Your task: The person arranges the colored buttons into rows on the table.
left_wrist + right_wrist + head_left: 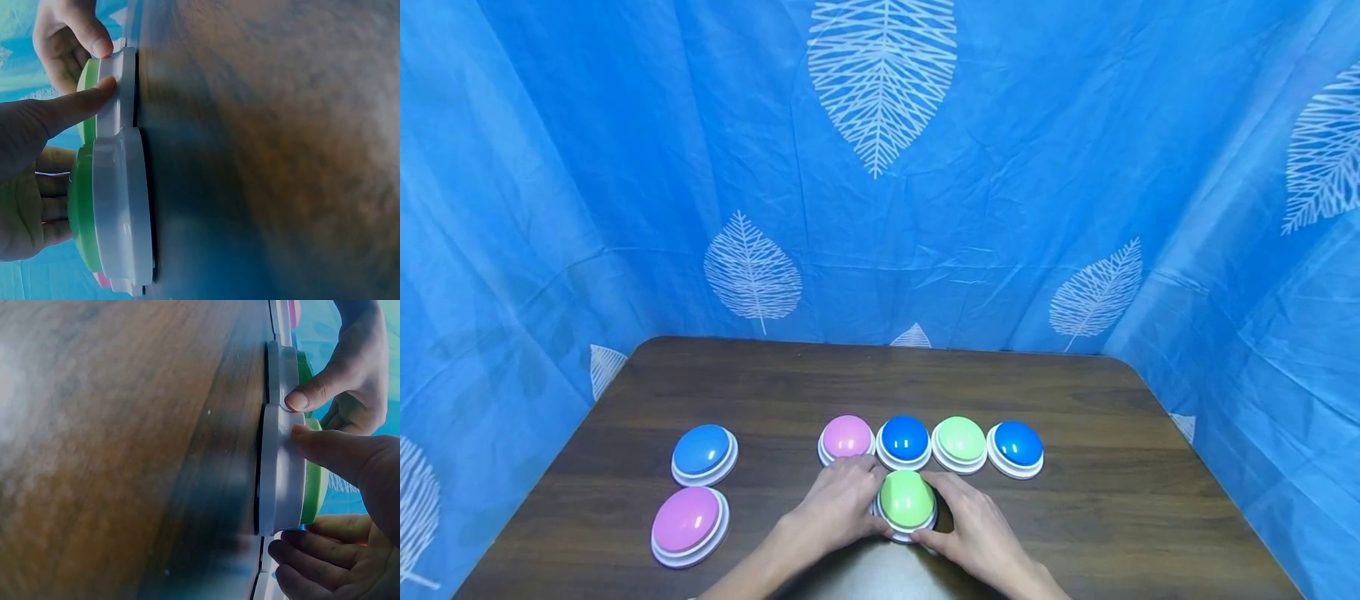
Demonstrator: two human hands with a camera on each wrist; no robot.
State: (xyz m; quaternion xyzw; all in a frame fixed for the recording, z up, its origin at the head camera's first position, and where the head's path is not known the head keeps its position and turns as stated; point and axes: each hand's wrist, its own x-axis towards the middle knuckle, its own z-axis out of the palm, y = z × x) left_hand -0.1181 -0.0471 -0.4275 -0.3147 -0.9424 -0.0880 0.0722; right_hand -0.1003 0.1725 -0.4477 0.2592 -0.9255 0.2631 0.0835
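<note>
A green dome push button (pixel 907 500) with a white base sits on the table between both hands. My left hand (pixel 844 507) holds its left side, with the thumb tip (pixel 105 85) on the white base. From the other side my right hand (pixel 973 527) grips it, thumb (pixel 304 431) at the front of the base and index finger near the back. A second green push button (pixel 84 212) stands right beside it, under my left hand. In the head view that hand hides it.
Behind the hands a row holds a pink button (pixel 847 435), a blue button (pixel 905 437), a light green button (pixel 961 437) and another blue button (pixel 1018 442). Further left lie a blue button (pixel 700 450) and a pink button (pixel 685 521). Blue leaf-print curtains (pixel 880 250) surround the wooden table (pixel 1120 500).
</note>
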